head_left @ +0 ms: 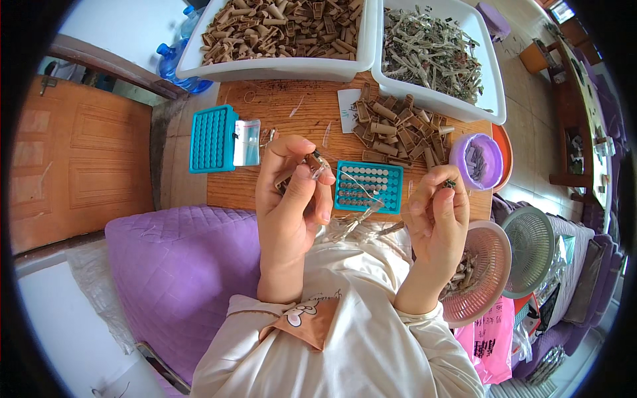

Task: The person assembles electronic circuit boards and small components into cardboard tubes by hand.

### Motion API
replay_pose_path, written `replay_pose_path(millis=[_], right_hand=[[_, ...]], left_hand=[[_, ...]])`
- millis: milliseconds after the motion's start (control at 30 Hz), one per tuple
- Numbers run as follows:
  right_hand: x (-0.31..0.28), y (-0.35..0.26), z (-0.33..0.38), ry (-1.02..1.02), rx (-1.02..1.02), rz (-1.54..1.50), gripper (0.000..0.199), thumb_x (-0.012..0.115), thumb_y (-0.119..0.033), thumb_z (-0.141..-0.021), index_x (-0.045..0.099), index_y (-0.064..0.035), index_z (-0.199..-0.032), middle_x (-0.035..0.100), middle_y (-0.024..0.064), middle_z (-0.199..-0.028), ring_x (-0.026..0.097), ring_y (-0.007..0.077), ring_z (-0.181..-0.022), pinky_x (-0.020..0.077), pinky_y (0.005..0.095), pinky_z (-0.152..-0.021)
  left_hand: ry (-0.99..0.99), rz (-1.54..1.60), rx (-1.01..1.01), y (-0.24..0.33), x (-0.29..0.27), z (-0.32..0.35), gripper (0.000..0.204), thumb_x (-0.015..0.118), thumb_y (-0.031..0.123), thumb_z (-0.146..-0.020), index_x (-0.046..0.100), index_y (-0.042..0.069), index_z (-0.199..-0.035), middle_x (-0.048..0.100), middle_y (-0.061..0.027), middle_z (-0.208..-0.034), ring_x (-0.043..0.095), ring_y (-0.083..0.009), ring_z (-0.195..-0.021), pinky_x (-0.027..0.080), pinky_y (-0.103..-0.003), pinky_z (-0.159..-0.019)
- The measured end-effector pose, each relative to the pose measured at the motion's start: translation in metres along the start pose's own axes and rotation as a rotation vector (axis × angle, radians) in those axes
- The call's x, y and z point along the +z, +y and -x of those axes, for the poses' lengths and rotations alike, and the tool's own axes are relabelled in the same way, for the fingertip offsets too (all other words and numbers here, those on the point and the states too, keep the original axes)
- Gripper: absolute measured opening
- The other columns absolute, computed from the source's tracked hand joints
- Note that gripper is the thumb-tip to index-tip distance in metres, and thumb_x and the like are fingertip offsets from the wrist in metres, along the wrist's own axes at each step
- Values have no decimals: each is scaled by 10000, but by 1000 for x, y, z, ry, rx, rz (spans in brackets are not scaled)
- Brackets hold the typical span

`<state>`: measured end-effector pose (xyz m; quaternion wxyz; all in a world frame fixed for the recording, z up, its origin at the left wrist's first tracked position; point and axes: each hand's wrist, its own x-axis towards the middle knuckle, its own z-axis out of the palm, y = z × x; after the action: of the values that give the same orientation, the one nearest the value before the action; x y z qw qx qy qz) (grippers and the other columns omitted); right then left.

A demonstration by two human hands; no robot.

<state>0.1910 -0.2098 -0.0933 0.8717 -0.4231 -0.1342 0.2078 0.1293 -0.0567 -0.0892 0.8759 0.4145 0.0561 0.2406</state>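
Note:
My left hand (292, 192) is raised over the table's near edge, thumb and fingers pinching a small clear piece with a dark end (317, 166). Part of a brown plastic shell (283, 184) shows in the same hand's curled fingers. Level with it on the right, my right hand (434, 219) grips a tiny dark green part (449, 184) between thumb and finger. A thin pale wire (358, 191) hangs between the hands; where its ends go is unclear. Between the hands lies a teal tray (368, 208) with rows of round silvery-white pieces. A bundle of clear strips with wires (355, 225) rests at my lap.
Brown shells (398, 129) are heaped beyond the tray. Two white bins (279, 69) (441, 109) stand behind, holding shells and clear wired strips. A purple bowl (458, 156) of small metal pieces is at the right, above a pink basket (501, 259). Another teal tray (212, 139) sits left.

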Motion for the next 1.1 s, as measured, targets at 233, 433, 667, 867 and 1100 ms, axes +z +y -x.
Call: replay_pose_path(millis=[233, 433, 667, 867, 1100], right_hand=[[-4, 2, -2, -50, 111, -267, 302, 451, -284, -839, 418, -10, -961, 476, 48, -689, 300, 32, -417, 217, 162, -380], [-10, -3, 1, -81, 141, -441, 324, 387, -267, -866, 391, 19, -1019, 463, 89, -848, 432, 97, -540, 334, 202, -462], [-13, 2, 2, -69, 115, -391, 356, 398, -261, -861, 425, 41, -1048, 467, 87, -837, 459, 130, -592, 378, 229, -527], [-13, 6, -1, -94, 44, -331, 359, 411, -257, -856, 436, 45, -1049, 473, 84, -825, 448, 139, -598, 372, 225, -526], [-7, 5, 2, -139, 68, -342, 355, 410, -259, -856, 444, 50, -1026, 470, 84, -816, 450, 129, -610, 371, 216, -530]], left_hand=[[41, 200, -97, -2, 0, -4, 200, 420, 82, -834, 409, 41, -1030, 534, -79, -751, 422, -65, -416, 290, -144, -330], [54, 245, -86, -4, -3, -5, 199, 414, 60, -830, 415, 43, -1029, 539, -89, -766, 417, -66, -414, 286, -144, -324], [57, 254, -79, 2, -5, -4, 190, 413, 62, -833, 418, 44, -1022, 536, -92, -763, 409, -66, -407, 260, -141, -316], [99, 153, 34, 4, -4, -2, 199, 440, 83, -828, 409, 50, -1022, 534, -96, -762, 408, -67, -401, 250, -139, -312], [212, -245, 289, 2, 0, 2, 198, 451, 126, -834, 397, 62, -1013, 557, -115, -792, 433, -83, -377, 288, -152, -325]])
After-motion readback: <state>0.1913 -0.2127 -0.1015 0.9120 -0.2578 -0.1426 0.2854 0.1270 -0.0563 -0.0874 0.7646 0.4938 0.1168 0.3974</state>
